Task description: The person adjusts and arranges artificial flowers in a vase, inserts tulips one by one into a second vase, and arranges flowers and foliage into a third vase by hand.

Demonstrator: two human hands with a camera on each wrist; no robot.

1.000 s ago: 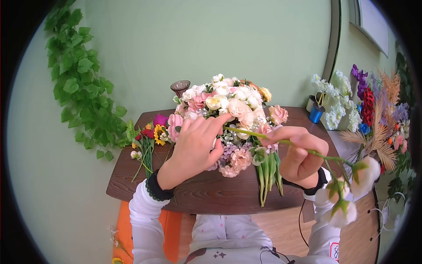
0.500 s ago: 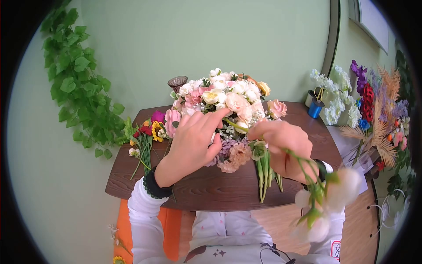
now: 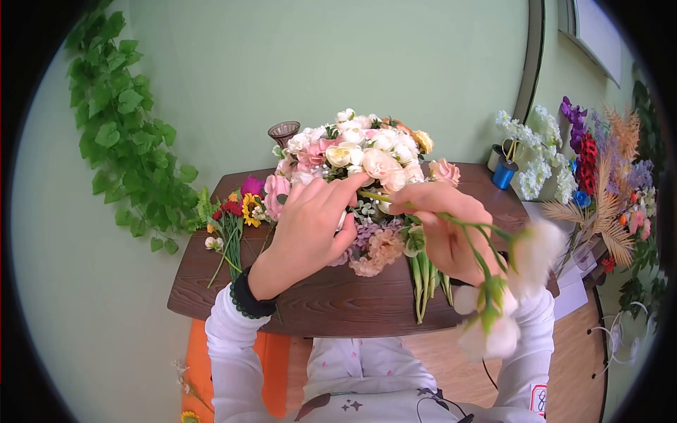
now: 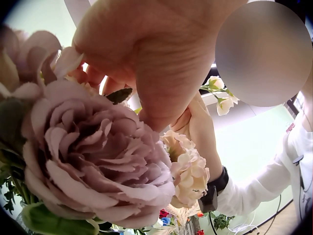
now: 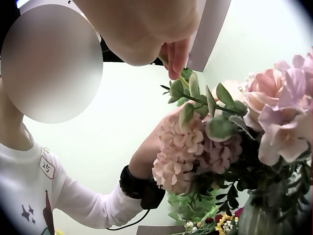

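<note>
In the head view, the left hand (image 3: 303,236) lies against the front of a dense bouquet (image 3: 381,166), its index finger extended among pale blooms near a stem tip. The right hand (image 3: 455,229) pinches a green stem (image 3: 483,250) between thumb and fingers. That stem points left into the bouquet, and its white flowers (image 3: 532,257) hang toward the person. A large mauve bloom (image 4: 98,152) sits below the left hand (image 4: 156,58) in the left wrist view. The right wrist view has the right hand (image 5: 146,29) above leaves and a pink hydrangea (image 5: 178,142); a glass vase (image 5: 266,213) stands below the bouquet.
Small loose flowers (image 3: 233,218) lie at the left of the brown table (image 3: 317,310). Green stems (image 3: 422,282) hang over its front part. Behind stands a dark glass vase (image 3: 283,132); at right are a blue spool (image 3: 503,174) and more flowers (image 3: 589,169). Ivy (image 3: 116,127) hangs at left.
The right hand has moved left toward the bouquet with the stem, its grip now nearer the stem's tip. The white flowers have swung left and down. The left hand has stayed nearly still.
</note>
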